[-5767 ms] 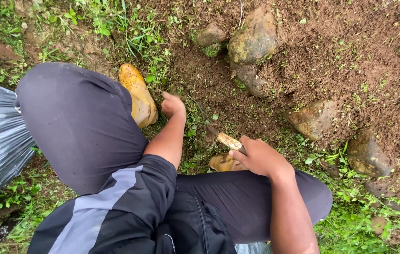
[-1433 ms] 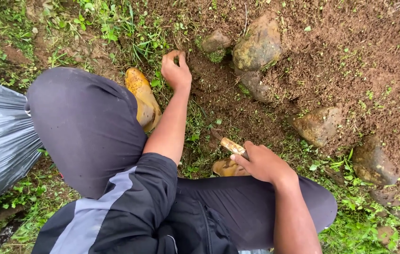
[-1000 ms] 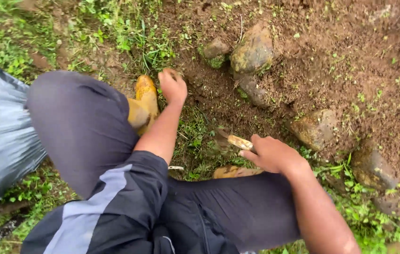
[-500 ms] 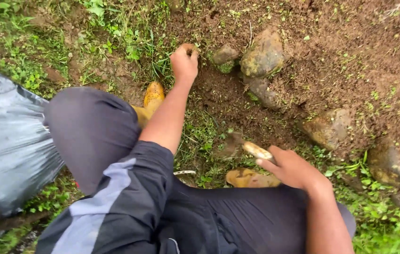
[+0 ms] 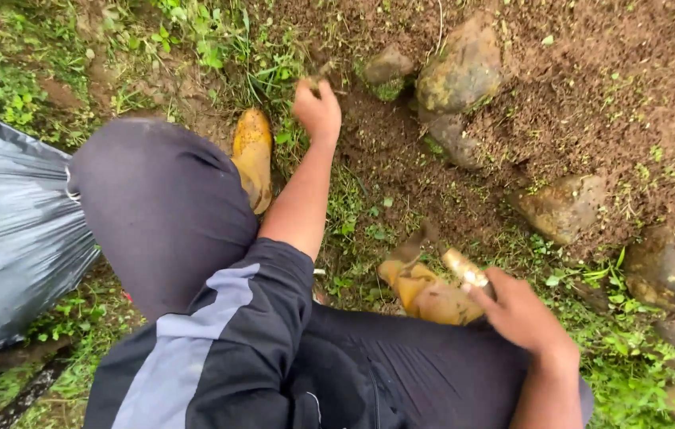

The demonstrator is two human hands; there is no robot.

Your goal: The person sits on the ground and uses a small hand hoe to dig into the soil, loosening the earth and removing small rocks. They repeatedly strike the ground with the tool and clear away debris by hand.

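I squat on muddy ground in dark trousers and yellow rubber boots (image 5: 253, 156). My left hand (image 5: 317, 108) is stretched forward and closed around a small tuft of weeds at the edge of the bare soil, just left of a small stone (image 5: 389, 63). My right hand (image 5: 522, 310) rests low by my right boot (image 5: 426, 292) and grips a tool with a pale wooden handle (image 5: 464, 268); its working end is hidden behind the boot.
A row of mossy stones (image 5: 464, 67) (image 5: 564, 206) (image 5: 663, 270) borders loose brown soil at the upper right. Grass and small weeds (image 5: 218, 40) cover the left and lower right. A grey plastic sack (image 5: 11, 238) lies at my left.
My left hand has reached farther forward, from beside the left boot up to the weeds near the stones, and closed there. My right hand has stayed by the right boot with the tool.
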